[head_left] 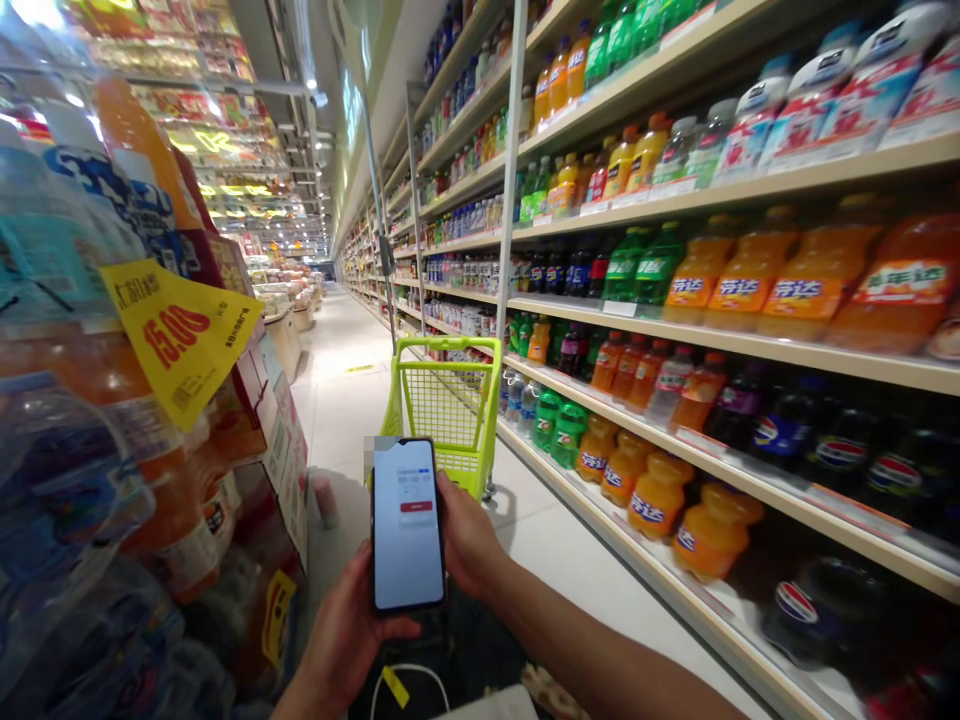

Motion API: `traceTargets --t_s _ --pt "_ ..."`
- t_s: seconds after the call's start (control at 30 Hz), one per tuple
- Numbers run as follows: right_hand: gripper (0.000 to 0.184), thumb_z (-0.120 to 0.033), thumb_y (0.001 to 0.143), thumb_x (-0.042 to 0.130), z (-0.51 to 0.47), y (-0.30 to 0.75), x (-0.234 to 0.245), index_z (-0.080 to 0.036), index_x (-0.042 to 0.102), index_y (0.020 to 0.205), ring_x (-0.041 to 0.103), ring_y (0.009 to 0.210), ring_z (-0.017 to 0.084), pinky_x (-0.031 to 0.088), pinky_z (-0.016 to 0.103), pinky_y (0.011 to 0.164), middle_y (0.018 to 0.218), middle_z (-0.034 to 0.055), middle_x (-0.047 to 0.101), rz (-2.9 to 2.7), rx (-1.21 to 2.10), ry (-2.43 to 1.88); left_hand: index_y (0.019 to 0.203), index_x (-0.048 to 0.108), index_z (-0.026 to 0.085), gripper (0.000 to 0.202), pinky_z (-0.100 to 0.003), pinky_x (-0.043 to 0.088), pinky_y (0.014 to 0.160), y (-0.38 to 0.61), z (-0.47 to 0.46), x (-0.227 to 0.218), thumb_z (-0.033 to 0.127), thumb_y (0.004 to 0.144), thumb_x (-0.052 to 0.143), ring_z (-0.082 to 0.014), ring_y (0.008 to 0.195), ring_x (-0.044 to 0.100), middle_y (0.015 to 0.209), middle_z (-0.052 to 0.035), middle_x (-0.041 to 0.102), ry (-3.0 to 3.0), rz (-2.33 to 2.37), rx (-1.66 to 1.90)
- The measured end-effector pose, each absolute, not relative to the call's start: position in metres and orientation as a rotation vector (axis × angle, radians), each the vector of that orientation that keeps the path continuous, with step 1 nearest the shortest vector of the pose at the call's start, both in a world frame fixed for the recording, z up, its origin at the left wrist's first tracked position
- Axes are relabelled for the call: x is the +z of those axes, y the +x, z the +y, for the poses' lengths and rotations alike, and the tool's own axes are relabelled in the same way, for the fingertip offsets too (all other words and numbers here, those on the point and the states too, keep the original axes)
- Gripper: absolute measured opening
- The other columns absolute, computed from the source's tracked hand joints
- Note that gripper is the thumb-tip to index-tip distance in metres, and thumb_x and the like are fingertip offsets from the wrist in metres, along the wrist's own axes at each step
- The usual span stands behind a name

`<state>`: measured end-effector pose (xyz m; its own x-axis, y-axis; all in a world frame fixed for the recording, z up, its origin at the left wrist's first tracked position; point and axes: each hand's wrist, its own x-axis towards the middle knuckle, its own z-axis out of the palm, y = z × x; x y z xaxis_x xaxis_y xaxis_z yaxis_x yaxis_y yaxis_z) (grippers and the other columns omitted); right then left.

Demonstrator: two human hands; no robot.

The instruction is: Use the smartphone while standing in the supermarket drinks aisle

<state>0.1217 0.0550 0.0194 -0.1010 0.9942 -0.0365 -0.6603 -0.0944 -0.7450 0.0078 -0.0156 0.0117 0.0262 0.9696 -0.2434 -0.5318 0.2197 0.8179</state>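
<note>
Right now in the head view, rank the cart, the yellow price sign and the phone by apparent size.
1. Cart and yellow price sign: about alike; the sign sits much nearer the camera, so unranked.
2. Phone, somewhat smaller.

Open aisle floor (337, 400) ahead, green cart (446, 405) mid-path, bottle shelves (712, 342) close right, stacked display (90, 480) left.

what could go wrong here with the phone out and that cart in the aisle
1. The phone is held over a hard floor by the left hand and right hand; a loose grip could drop it.
2. With attention on the screen, the person might walk into the green cart standing just ahead.
3. The orange bottles stand at the front of the low shelf on the right; a passing elbow could knock one off.
</note>
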Motion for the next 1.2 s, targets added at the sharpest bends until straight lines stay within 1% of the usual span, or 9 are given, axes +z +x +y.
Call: traceTargets --t_s 0.17,0.33,0.5,0.63,0.73,0.83,0.97,1.1,1.2 --pt "0.031 -0.048 0.069 0.061 0.053 0.12 0.018 -0.018 0.062 0.072 0.06 0.061 0.016 0.047 0.029 0.063 0.067 0.0004 0.066 -0.694 1.584 -0.628 0.112 0.051 0.015 0.036 -0.031 0.052 0.043 0.01 -0.016 0.01 0.031 0.08 0.05 -0.0267 0.078 0.063 0.099 -0.0135 0.065 0.597 0.963 1.289" --pt "0.03 -0.048 0.07 0.059 0.05 0.12 0.022 -0.019 0.061 0.069 0.059 0.057 0.016 0.047 0.029 0.059 0.063 0.0004 0.066 -0.733 1.597 -0.605 0.108 0.054 0.014 0.034 -0.03 0.052 0.044 0.01 -0.017 0.01 0.032 0.079 0.052 -0.0256 0.076 0.063 0.092 -0.0127 0.067 0.601 1.0 1.295" --pt "0.028 -0.048 0.07 0.06 0.047 0.121 0.025 -0.02 0.061 0.069 0.059 0.056 0.016 0.047 0.03 0.058 0.061 0.0006 0.065 -0.745 1.619 -0.607 0.097 0.058 0.017 0.033 -0.03 0.052 0.045 0.009 -0.019 0.009 0.039 0.073 0.059 -0.0256 0.078 0.063 0.09 -0.009 0.068 0.638 0.976 1.303" --pt "0.029 -0.049 0.071 0.058 0.047 0.12 0.025 -0.02 0.061 0.068 0.06 0.058 0.018 0.047 0.031 0.058 0.062 0.0013 0.065 -0.755 1.593 -0.617 0.1 0.058 0.022 0.035 -0.03 0.052 0.045 0.009 -0.021 0.009 0.04 0.071 0.061 -0.026 0.079 0.064 0.092 -0.0065 0.068 0.649 0.975 1.299" --pt "0.03 -0.05 0.07 0.058 0.046 0.119 0.025 -0.02 0.061 0.068 0.06 0.058 0.017 0.047 0.031 0.059 0.063 0.0011 0.065 -0.752 1.595 -0.612 0.102 0.058 0.023 0.035 -0.03 0.052 0.046 0.009 -0.021 0.01 0.04 0.071 0.061 -0.0258 0.08 0.064 0.092 -0.0055 0.068 0.652 0.979 1.3" --pt "0.03 -0.05 0.068 0.06 0.045 0.119 0.027 -0.02 0.061 0.068 0.059 0.059 0.017 0.047 0.03 0.062 0.064 0.0006 0.066 -0.734 1.592 -0.625 0.1 0.058 0.022 0.036 -0.03 0.052 0.045 0.009 -0.02 0.011 0.041 0.07 0.062 -0.0257 0.08 0.063 0.092 -0.0059 0.068 0.647 0.977 1.305" --pt "0.028 -0.048 0.069 0.06 0.045 0.119 0.028 -0.019 0.062 0.068 0.06 0.064 0.016 0.047 0.03 0.065 0.068 0.0006 0.066 -0.723 1.568 -0.629 0.098 0.058 0.019 0.036 -0.03 0.052 0.044 0.01 -0.021 0.012 0.042 0.071 0.061 -0.0254 0.079 0.063 0.09 -0.007 0.068 0.659 0.975 1.304" --pt "0.027 -0.046 0.069 0.06 0.046 0.119 0.029 -0.019 0.062 0.069 0.06 0.065 0.017 0.047 0.03 0.067 0.069 0.0006 0.067 -0.72 1.57 -0.612 0.099 0.058 0.019 0.035 -0.029 0.051 0.042 0.012 -0.022 0.014 0.04 0.071 0.062 -0.0249 0.078 0.063 0.089 -0.0066 0.067 0.649 1.001 1.355" --pt "0.025 -0.045 0.068 0.06 0.046 0.119 0.031 -0.02 0.062 0.069 0.06 0.064 0.017 0.047 0.031 0.067 0.067 0.0004 0.066 -0.719 1.585 -0.589 0.1 0.057 0.017 0.034 -0.029 0.052 0.043 0.013 -0.023 0.016 0.037 0.072 0.061 -0.0256 0.079 0.064 0.09 -0.008 0.067 0.635 1.001 1.346"
